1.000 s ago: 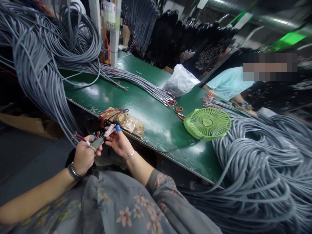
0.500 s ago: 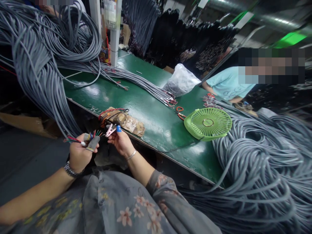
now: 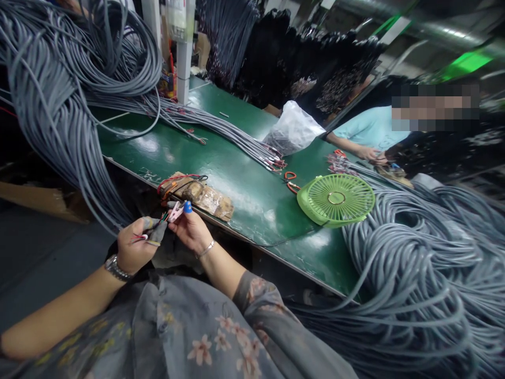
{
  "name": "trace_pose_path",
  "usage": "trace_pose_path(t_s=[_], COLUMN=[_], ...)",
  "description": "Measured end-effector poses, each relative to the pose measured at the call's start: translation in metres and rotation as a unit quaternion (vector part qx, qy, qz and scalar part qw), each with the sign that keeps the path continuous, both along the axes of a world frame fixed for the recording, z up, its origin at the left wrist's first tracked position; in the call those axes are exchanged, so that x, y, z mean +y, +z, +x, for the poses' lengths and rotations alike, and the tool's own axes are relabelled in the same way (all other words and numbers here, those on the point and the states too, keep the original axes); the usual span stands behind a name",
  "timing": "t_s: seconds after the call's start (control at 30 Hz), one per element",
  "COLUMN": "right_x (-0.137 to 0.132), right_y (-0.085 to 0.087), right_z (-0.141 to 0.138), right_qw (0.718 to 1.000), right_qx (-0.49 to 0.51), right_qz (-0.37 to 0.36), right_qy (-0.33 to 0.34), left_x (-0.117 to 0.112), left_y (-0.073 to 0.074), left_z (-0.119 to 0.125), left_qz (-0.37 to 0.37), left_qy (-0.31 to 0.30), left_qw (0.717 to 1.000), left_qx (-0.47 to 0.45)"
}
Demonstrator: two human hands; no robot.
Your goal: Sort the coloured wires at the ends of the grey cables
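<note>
My left hand [image 3: 136,245], grey covers on its fingertips, is closed on a grey cable's end with thin coloured wires [image 3: 164,216] fanning out. Between the fingers of my right hand [image 3: 191,231] is a pale pink clip [image 3: 175,211], its jaws at the wire ends; a blue wrap covers the thumb tip. Whether the jaws grip a wire is too small to tell. Just beyond both hands, on the table edge, lies a taped wooden block [image 3: 207,197] with red and black leads.
A green table [image 3: 252,195] carries a green fan [image 3: 335,197], orange-handled scissors [image 3: 291,181], a clear plastic bag [image 3: 295,129] and a row of grey cables [image 3: 229,130]. Large cable coils lie left and right [image 3: 414,252]. A co-worker in a light blue shirt [image 3: 366,126] is across the table.
My hands have come together, bringing the clip to the wire ends. My left hand has moved slightly right, my right hand slightly left. The co-worker's hands have come into view.
</note>
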State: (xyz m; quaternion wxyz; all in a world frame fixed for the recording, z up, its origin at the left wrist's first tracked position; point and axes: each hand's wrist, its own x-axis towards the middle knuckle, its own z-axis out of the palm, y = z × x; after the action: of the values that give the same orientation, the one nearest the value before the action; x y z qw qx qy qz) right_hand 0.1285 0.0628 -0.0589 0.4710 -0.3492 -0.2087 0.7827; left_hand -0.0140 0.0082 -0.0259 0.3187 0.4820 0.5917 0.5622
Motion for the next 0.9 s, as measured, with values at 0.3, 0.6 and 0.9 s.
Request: trace_pose_path(t_s=[0.3,0.6,0.9], right_x=[-0.002,-0.008,-0.006], right_y=[0.004,0.004,0.001], right_z=[-0.004,0.005,0.003], right_qw=[0.999,0.999,0.999], right_qx=[0.02,0.025,-0.016], right_qz=[-0.03,-0.02,0.03], right_qy=[-0.023,0.008,0.004], left_x=[0.0,-0.011,-0.01], left_y=[-0.005,0.001,0.001], left_z=[0.001,-0.003,0.001], left_qz=[0.041,0.028,-0.041], left_qy=[-0.023,-0.032,-0.061], left_qw=[0.996,0.997,0.993], left_qx=[0.074,0.069,-0.092])
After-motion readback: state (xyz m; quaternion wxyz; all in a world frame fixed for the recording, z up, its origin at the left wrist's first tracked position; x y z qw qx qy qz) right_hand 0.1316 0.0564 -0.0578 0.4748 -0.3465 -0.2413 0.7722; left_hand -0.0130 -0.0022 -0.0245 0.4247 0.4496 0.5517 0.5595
